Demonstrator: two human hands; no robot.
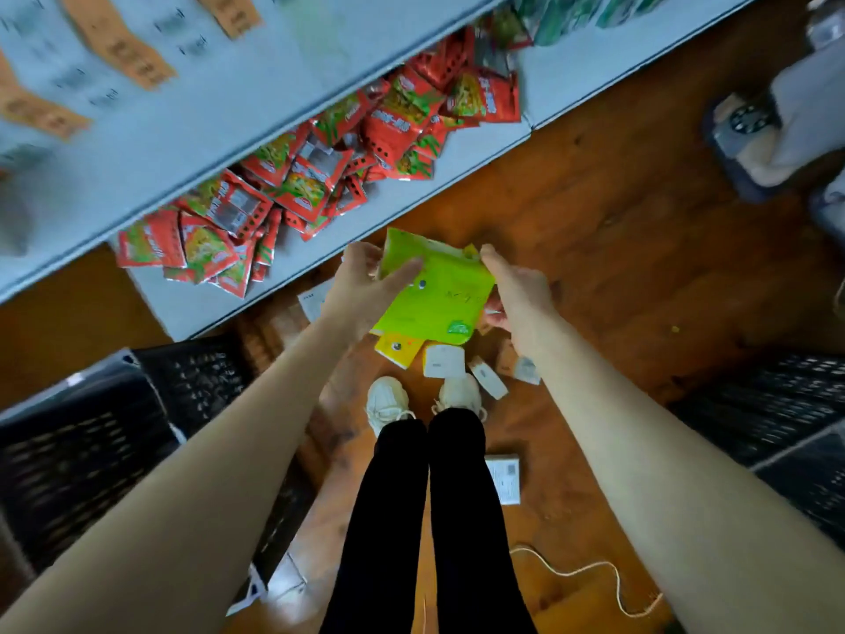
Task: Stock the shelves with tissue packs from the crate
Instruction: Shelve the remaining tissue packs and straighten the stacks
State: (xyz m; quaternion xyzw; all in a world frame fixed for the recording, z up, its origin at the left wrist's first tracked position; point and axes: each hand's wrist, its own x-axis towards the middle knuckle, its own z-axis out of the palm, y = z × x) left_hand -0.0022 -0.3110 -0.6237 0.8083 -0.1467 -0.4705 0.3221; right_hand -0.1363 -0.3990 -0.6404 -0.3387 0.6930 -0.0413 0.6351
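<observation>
Black crate (82, 441), cut off at the left edge, contents indistinct. Orange shelf labels (114, 43) blurred. Left hand (361, 286) and right hand (516, 290) each grip one side of a green tissue pack (434, 295), whose print is illegible, above the wooden floor (617, 231) just before the grey shelf (475, 171).

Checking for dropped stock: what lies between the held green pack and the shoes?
Head view: a yellow pack and small white packs lie below the green pack, before the shoes.
</observation>
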